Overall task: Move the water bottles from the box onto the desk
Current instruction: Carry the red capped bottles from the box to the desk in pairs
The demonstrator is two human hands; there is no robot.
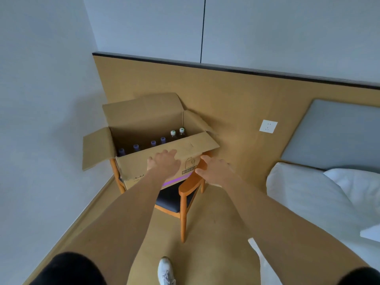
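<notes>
The box [144, 145] sits open on the chair [186, 194], and the bottles [153, 143] stand in a row just beyond the left hand [164, 164], only their caps showing over the near wall. That hand lies spread with straight fingers on the near flap [195, 145], holding nothing; the right hand [214, 171] hangs open too, fingers loose, just off the box's right corner and above the chair arm. No bottle is out yet, and no desk shows from here. The worry I'd have is the flap: it slopes toward the person, and weight from the left hand could fold it down or tip the box forward, since it looks to overhang the seat's front. A shove from either side might slide it off the chair altogether. The bottles sit deep, so reaching past the flap means going in by the caps, and a smooth cap is a poor hold for a full bottle. The right hand also risks knocking the chair arm as it goes in. The bed [320, 194] lies well off to its right.
</notes>
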